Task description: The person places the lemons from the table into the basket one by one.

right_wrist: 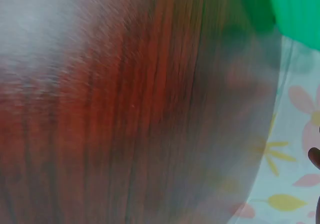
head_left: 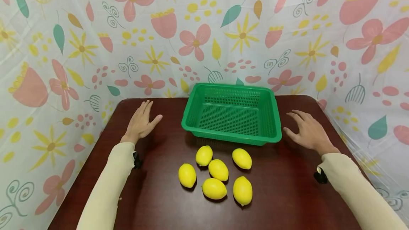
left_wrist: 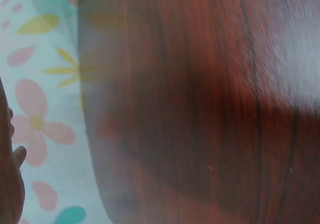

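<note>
A green plastic basket (head_left: 230,136) with slotted walls and nothing inside stands at the back middle of the table. In front of it lie several yellow lemons (head_left: 218,170) in a loose group. My left hand (head_left: 140,121), fingers straight and thumb apart, is left of the basket and holds nothing. To the basket's right is my right hand (head_left: 306,130), its fingers extended and loosely bent, also holding nothing. Only a part of the left hand (left_wrist: 12,174) shows at the edge of the left wrist view. A corner of the basket (right_wrist: 297,13) appears in the right wrist view.
The dark red-brown wooden table (head_left: 153,194) has rounded back corners and a glossy top. A white cloth (head_left: 204,70) with flowers and leaves hangs around its back and sides. Dark wrist bands (head_left: 137,160) sit at both cuffs.
</note>
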Demonstrator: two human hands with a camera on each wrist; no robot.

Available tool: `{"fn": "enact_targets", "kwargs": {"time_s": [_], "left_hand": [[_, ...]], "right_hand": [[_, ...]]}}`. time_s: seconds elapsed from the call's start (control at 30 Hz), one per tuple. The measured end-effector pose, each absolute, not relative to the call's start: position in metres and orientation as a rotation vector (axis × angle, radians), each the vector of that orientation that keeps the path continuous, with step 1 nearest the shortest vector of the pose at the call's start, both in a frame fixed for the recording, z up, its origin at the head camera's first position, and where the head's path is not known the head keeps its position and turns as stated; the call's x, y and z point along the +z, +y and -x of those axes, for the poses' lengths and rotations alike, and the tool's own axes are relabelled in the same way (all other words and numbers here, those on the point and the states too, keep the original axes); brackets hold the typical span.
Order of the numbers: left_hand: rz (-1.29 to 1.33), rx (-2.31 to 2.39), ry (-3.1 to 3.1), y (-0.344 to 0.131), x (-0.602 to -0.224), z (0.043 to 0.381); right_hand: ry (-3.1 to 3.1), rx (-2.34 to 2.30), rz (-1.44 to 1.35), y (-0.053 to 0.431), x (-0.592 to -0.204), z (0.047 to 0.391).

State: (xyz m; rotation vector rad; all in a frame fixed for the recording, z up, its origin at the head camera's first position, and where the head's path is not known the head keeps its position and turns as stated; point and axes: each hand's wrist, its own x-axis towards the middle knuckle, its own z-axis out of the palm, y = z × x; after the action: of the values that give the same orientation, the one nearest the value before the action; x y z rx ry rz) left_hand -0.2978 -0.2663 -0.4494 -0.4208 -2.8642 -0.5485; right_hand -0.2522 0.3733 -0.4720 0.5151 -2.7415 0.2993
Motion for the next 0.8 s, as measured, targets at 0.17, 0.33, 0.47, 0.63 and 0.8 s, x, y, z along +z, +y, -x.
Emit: {"fn": "enact_targets", "kwargs": {"time_s": [0.17,0.33,0.47,0.63,0.8], "left_hand": [[0.448,-0.602,-2.793,-0.256,-0.437,0.294],[0.458,-0.792,-2.676,-0.236,-0.427,0.286],[0.472,-1.028,-2.573,-0.214,-0.424,0.282],[0.441,-1.32,-2.468,-0.19,-0.424,0.28],[0.327,-1.567,-2.443,-0.173,-0.428,0.277]], "right_hand": [[-2.701,0.354,-0.54,0.369,-0.464,0.235],[-2.643,0.391,-0.554,0.37,-0.458,0.215],[-2.597,0.408,-0.595,0.364,-0.453,0.196],[-2.473,0.443,-0.697,0.345,-0.448,0.175],[-2.353,0.531,-0.786,0.32,-0.452,0.152]]}}
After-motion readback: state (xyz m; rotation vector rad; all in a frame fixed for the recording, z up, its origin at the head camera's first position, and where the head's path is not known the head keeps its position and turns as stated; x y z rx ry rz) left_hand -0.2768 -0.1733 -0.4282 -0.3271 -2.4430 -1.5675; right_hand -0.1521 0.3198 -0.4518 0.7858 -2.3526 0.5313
